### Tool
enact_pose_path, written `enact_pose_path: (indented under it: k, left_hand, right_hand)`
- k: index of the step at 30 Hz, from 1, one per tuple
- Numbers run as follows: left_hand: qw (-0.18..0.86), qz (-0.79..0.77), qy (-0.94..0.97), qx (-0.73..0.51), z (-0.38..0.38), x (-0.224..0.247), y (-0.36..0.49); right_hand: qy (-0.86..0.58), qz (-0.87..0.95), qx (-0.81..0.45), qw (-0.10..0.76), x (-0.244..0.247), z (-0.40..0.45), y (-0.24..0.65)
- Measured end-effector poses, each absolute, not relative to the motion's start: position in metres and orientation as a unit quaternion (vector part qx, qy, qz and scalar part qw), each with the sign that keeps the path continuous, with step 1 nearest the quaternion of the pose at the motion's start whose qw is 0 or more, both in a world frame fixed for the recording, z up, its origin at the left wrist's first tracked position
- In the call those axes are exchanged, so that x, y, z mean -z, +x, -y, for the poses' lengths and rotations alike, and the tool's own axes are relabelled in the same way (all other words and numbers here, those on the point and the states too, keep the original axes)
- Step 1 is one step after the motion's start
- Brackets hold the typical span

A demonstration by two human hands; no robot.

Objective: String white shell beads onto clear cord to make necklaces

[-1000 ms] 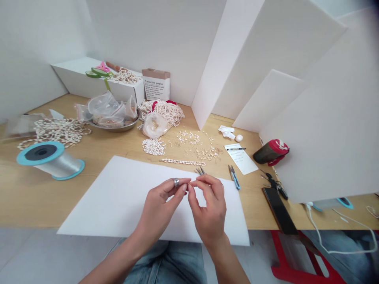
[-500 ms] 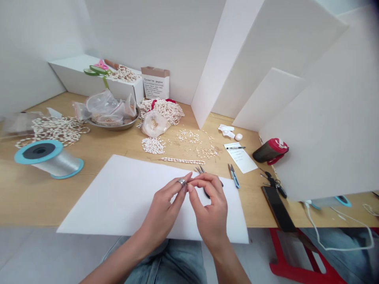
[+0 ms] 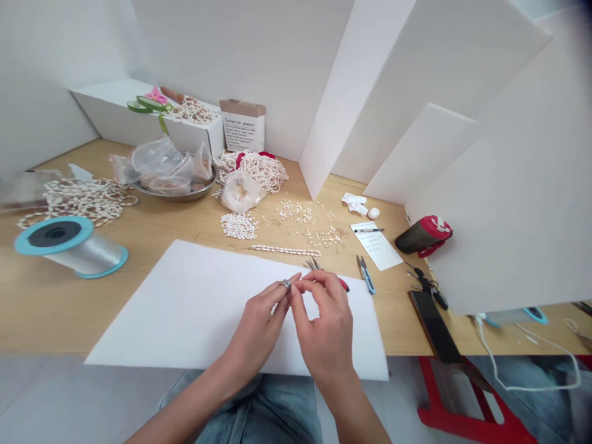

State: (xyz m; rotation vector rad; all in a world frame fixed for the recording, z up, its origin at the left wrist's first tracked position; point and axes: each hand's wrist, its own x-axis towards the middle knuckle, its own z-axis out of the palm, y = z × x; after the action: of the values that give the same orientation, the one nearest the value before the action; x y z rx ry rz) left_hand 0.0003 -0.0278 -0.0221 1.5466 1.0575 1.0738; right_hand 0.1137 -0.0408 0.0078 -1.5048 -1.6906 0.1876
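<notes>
White walls (image 3: pixel 208 49) and angled white foam boards (image 3: pixel 444 92) enclose a pale wooden tabletop (image 3: pixel 92 308); below, a red plastic stool (image 3: pixel 444 416); pale grey floor (image 3: pixel 46 394).

This is a small craft workspace for beadwork, though whether it is in a home or a workshop cannot be told. A wooden table (image 3: pixel 46 308) is walled in by white foam boards (image 3: pixel 444 92). Shell strands (image 3: pixel 250 171) and loose beads (image 3: pixel 238 226) are spread across it, with a thread spool (image 3: pixel 83 253) and snips (image 3: pixel 367 274) laid nearby.
</notes>
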Motion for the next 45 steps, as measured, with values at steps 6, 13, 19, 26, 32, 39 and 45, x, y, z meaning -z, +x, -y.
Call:
enact_pose_path:
  k: [6, 13, 19, 26, 32, 39, 45]
  left_hand:
    - [0.561, -0.407, 0.553, -0.463, 0.023, 0.031, 0.004]
    - [0.614, -0.401, 0.492, -0.468, 0.016, 0.035, 0.003]
    - [0.668, -0.377, 0.419, -0.486, 0.012, 0.041, 0.003]
    - [0.706, -0.370, 0.360, -0.485, 0.009, 0.043, 0.002]
    - [0.710, -0.364, 0.359, -0.485, 0.009, 0.044, 0.000]
    - [0.705, -0.361, 0.367, -0.488, 0.009, 0.046, 0.000]
    - [0.696, -0.365, 0.383, -0.486, 0.010, 0.049, 0.000]
  right_hand:
    - [-0.611, 0.688, -0.071, 0.385, -0.007, 0.037, 0.111]
    - [-0.612, 0.674, -0.163, 0.380, -0.005, 0.032, 0.110]
    - [-0.596, 0.685, -0.172, 0.383, -0.001, 0.027, 0.113]
    - [-0.590, 0.695, -0.137, 0.388, -0.001, 0.029, 0.113]
    - [-0.572, 0.723, -0.123, 0.367, 0.002, 0.030, 0.110]
    - [-0.570, 0.734, -0.121, 0.350, 0.008, 0.028, 0.109]
    - [-0.567, 0.739, -0.118, 0.344, 0.007, 0.027, 0.108]
